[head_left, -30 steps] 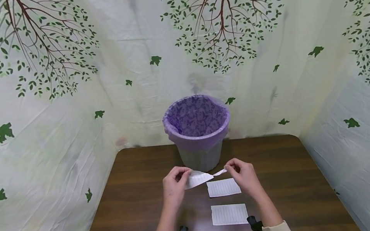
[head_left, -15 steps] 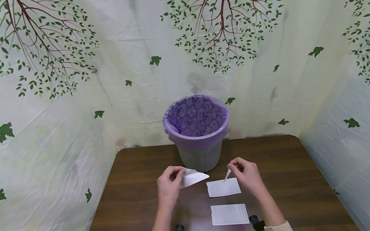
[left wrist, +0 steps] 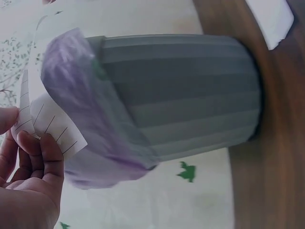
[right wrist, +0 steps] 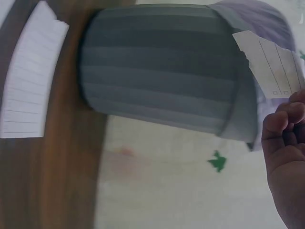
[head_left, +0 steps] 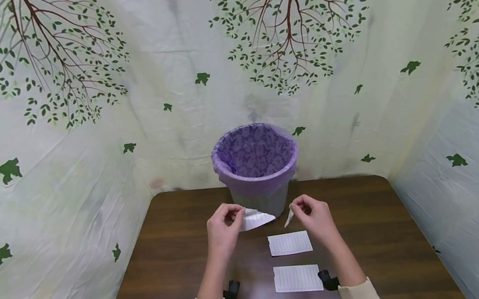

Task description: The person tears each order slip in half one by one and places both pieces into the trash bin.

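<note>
Tearing step, mid-way by the look of it: lined paper split in two, one piece per hand. Left hand [head_left: 222, 232] pinches the larger torn piece [head_left: 255, 218] between thumb and curled fingers, held above the desk [head_left: 167, 260] just in front of the bin [head_left: 260, 194]. Right hand [head_left: 316, 217] pinches a small torn scrap [head_left: 288, 218], also just in front of the bin, a little to its right. The two pieces are apart, with a gap between them.

Two more lined sheets lie flat on the desk on the near side of the bin: the nearer-to-bin sheet [head_left: 289, 243], and behind it the second sheet [head_left: 298, 278] close to the person's sleeves. Bin has a purple liner [head_left: 254, 155] folded over the rim and stands at the far edge of the desk.

Judgement: next move probably calls for lifting both pieces forward over the bin rim and letting go, or tearing the larger piece again.

Hard to tell: bin contents, since the patterned liner hides any scraps inside. Wrist views are blurred and cut the fingers off at the frame edge; the right wrist view shows only fingertips beside the scrap. What the small black things at the wrists are is unclear.
</note>
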`<state>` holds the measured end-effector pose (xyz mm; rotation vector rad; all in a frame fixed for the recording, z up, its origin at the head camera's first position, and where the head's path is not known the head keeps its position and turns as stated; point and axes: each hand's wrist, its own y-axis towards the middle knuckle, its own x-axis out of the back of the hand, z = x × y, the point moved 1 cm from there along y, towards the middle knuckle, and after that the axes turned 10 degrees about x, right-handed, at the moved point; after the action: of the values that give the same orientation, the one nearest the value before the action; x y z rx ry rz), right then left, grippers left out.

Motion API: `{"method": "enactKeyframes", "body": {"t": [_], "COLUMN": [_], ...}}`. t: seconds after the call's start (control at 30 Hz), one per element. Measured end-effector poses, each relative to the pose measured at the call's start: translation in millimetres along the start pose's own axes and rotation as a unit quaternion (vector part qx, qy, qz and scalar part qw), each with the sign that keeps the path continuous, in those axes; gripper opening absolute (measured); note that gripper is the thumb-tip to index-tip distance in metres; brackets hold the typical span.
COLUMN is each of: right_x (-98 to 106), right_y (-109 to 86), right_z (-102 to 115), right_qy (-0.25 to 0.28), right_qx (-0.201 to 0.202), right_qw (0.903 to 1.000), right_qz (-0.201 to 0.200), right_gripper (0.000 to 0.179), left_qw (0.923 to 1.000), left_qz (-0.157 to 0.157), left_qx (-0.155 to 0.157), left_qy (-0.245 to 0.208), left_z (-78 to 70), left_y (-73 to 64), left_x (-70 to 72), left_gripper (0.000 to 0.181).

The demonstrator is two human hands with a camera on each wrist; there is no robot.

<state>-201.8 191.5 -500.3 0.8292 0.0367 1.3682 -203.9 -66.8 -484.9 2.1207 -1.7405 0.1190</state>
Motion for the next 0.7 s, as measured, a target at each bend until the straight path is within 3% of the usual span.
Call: {"method": "enactKeyframes", "body": {"t": [0.4,0.57,0.7], "right_x": [18,21,22], "right_y": [45.3,62.7,77.3], "right_z": [36,47,55], "right_qy": [0.007,-0.008,-0.024], "right_qx": [0.101,0.132,0.144], "right_qw": [0.9943,0.9905,0.9884], "right_qz": [-0.032,-0.041,-0.041], "right_gripper": [0.006,0.006,0.006], "left_qw": [0.9958,0.9909,0.9885], "left_qz": [-0.008,-0.016,-0.018], "left_qx": [-0.091,-0.134,-0.150], "left_qy": [-0.004,0.001,0.006], "left_z": [-39.1,-55.5,-68.1], "left_y": [31.4,50.5,66.7], "left_x": [2.8,3.8,1.9], "left_gripper": [0.004,0.004,0.005]}}
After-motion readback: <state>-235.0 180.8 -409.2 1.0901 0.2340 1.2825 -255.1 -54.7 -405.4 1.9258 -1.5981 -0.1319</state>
